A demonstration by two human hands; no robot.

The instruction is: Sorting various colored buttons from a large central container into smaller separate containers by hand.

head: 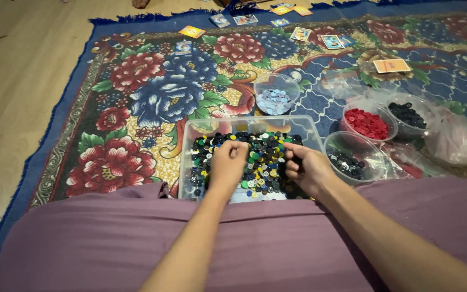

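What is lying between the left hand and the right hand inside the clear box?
In the head view, only mixed coloured buttons lie between the left hand and the right hand, inside the clear box.

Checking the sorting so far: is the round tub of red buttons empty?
No, the round tub is nearly full with red buttons, and it sits beside a tub of dark buttons.

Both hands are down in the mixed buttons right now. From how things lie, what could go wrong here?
1. The clear tray is heaped with mixed buttons; the left hand and right hand digging in could flick some over the rim onto the patterned rug, where they would be hard to spot.
2. The bowl of dark buttons sits right beside the right wrist and could get knocked.
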